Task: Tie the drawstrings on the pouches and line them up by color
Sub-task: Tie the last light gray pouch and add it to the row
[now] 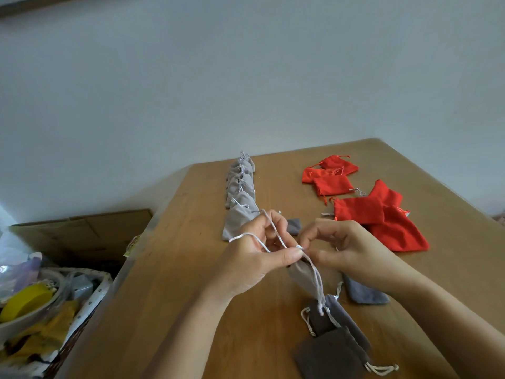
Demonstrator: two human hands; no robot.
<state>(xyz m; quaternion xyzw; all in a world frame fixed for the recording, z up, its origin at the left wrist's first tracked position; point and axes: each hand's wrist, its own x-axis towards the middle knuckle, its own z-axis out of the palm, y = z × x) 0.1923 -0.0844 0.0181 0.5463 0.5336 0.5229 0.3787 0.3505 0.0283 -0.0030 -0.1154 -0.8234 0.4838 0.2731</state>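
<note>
The drawstring [274, 233] is pinched at the neck of a light grey pouch [302, 273] by the curled thumb and forefinger of the left hand [251, 258], and it is looped over that hand's other fingers. The same cord is pinched by the curled fingertips of the right hand [347, 246]. The pouch is held just above the wooden table [177, 283]. Dark grey pouches [336, 340] are seen nearer, a row of tied grey pouches [240, 187] beyond, and red pouches [382, 214] to the right.

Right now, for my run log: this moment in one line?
step: tying drawstring | left hand: pinches it | right hand: pinches it | lined: grey row | loose: red pouches
</note>
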